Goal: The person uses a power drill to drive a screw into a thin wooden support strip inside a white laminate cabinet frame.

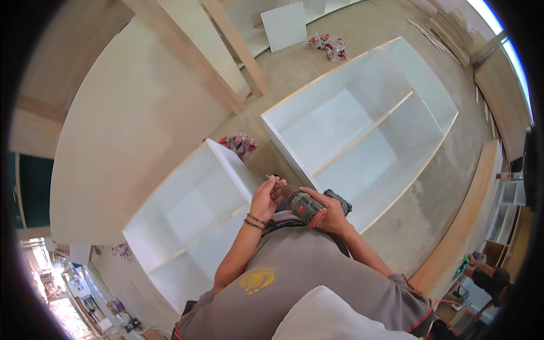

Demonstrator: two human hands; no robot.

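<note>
My right hand (333, 213) is wrapped round the grip of a cordless drill (309, 209), dark grey with red trim, held in front of my belly. The drill's chuck end points up and left, toward my left hand (266, 199). The fingers of my left hand are closed in a pinch just off the chuck; a small thin dark thing shows at their tips, too small to name. On either side of my hands lie white cabinet boxes: the left cabinet (229, 165) and the larger right cabinet (289, 148), both with their open sides up.
Red-and-clear crumpled plastic bags (242, 145) lie between the cabinets. A large pale panel (130, 124) and wooden beams (187, 56) stand at the left. A long board (462, 218) lies at right. Another person (490, 277) is at the lower right, near an orange cord (447, 302).
</note>
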